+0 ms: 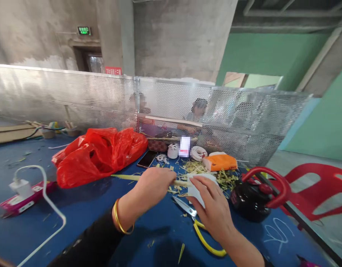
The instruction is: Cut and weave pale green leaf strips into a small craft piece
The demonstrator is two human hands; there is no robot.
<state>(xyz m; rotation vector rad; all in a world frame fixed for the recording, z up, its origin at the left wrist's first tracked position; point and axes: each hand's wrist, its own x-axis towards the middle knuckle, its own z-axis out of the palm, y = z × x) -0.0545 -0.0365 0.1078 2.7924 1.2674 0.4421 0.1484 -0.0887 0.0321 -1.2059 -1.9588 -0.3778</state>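
My left hand (pixel 156 185), with a gold bangle at the wrist, is closed around a long pale yellow-green plant strip (pixel 125 177). One tapering end sticks out to the left, and the other runs toward my right hand (pixel 213 204). That hand pinches a white paper tissue (pixel 195 192) at the right end of the strip; the tissue hides how far the strip goes in. Just below the hands lie scissors (pixel 189 209) with yellow handles, their blades pointing up and left. Pale plant shavings (pixel 198 166) are heaped beyond my right hand.
Left of the hands sits a red plastic bag (pixel 98 155). Behind are a dark phone (pixel 147 158), a tape roll (pixel 199 152) and an orange tissue pack (pixel 221 162). A black kettle (pixel 251 200) stands right. A white cable (pixel 55 211) crosses the blue table. Several people sit behind a perforated screen (pixel 171 96).
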